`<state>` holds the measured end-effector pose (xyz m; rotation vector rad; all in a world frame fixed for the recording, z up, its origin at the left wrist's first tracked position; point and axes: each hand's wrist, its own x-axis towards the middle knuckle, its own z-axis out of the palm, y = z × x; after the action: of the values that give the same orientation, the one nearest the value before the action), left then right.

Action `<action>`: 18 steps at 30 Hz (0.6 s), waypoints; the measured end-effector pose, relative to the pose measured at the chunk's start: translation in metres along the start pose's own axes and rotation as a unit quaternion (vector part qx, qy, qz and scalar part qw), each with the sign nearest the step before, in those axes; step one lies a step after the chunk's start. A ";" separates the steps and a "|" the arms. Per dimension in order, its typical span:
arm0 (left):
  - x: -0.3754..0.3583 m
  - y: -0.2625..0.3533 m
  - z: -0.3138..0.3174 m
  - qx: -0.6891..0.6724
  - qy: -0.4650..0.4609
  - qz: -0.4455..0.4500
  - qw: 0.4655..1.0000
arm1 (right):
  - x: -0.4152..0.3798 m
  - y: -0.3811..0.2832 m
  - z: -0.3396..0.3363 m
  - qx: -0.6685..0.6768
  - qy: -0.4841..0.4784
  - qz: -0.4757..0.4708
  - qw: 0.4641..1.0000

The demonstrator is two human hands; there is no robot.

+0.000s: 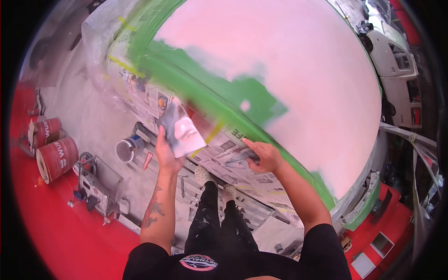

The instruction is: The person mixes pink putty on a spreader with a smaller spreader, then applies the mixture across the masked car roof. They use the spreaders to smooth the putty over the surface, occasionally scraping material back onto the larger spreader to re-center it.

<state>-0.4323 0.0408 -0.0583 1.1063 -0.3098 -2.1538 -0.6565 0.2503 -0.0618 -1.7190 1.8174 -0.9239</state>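
Observation:
My left hand grips a flat, grey-smeared mixing plate, its fingers hidden beneath and its thumb along the left edge. A mound of pale pink body filler lies on the plate. My right hand is curled, index finger and thumb around a thin grey spreader that blends with the printed paper behind it. This hand is in front of newspaper masking, just below the green edge of a large panel. Pink filler covers most of that panel; green shows along its near side.
I stand on a slatted platform. On the left are a metal can, red drums and a wheeled machine on the floor. Plastic sheeting hangs at the panel's upper left. A white vehicle stands at the right.

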 end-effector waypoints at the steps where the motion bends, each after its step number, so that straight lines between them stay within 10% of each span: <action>1: 0.000 -0.005 0.004 -0.006 -0.012 -0.012 1.000 | 0.000 -0.001 -0.001 0.000 -0.002 -0.001 1.000; 18: 0.069 -0.021 0.076 -0.036 0.007 0.069 0.997 | -0.007 0.006 0.006 0.000 -0.010 -0.016 1.000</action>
<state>-0.5295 0.0022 -0.0655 1.0290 -0.2924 -2.0200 -0.6550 0.2562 -0.0712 -1.7550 1.7816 -0.9161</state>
